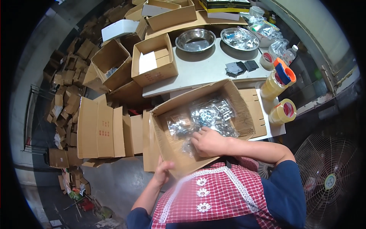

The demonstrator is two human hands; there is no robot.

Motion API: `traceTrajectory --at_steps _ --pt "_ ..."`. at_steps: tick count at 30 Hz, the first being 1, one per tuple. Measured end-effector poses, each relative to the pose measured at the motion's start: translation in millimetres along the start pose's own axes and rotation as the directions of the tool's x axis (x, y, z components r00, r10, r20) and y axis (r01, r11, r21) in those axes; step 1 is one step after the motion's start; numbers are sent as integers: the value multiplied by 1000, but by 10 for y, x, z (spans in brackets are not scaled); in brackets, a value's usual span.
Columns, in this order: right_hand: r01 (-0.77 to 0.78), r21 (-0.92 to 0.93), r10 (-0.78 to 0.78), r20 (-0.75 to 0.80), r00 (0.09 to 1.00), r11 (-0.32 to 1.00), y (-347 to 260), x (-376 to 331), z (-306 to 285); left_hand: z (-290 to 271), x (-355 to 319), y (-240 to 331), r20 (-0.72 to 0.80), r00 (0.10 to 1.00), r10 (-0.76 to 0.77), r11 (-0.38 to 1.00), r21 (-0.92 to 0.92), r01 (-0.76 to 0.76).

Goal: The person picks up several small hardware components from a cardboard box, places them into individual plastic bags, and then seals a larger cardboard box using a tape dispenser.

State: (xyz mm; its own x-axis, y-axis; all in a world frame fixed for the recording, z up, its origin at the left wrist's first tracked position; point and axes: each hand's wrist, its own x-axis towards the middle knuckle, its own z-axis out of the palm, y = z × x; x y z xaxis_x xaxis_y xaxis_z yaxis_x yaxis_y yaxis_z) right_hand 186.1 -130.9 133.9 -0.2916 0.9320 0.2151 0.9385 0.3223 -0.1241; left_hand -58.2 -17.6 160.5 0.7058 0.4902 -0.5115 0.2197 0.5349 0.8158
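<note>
A shallow open cardboard box (242, 108) is tilted in front of me, against the front of the table. My left hand (163, 171) grips its near left edge, thumb up along the outside. Inside lie several clear plastic bags of small metal parts (213, 110), mostly toward the far right side. Another bag with brownish strips and dark pieces (178, 126) rests at the left. My right hand (209, 142) reaches into the near part of the box, its fingers curled over a crumpled clear plastic bag (187, 147); the fingertips are partly hidden.
The white table (190, 68) carries a steel bowl (195, 40), a bowl of small bags (239, 39), black plates (241, 67) and an open carton (154, 59). Tape rolls (283, 112) stand at right, near a floor fan (329, 181). Folded cartons (101, 129) are at left.
</note>
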Motion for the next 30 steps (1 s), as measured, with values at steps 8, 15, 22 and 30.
traceTrajectory --at_steps 8,15,22,30 --pt "-158 449 125 103 987 880 418 -34 -408 -215 -61 -391 -147 989 27 976 -211 -58" --pt "41 151 -64 152 986 988 187 180 30 -85 -61 -130 -100 994 -36 994 -106 25" --pt "9 302 -14 14 1000 953 305 114 134 43 5 -89 -59 998 20 992 -121 -27" --pt "155 986 711 -157 686 69 466 -74 -659 -230 35 -628 -291 957 3 920 -374 -117"
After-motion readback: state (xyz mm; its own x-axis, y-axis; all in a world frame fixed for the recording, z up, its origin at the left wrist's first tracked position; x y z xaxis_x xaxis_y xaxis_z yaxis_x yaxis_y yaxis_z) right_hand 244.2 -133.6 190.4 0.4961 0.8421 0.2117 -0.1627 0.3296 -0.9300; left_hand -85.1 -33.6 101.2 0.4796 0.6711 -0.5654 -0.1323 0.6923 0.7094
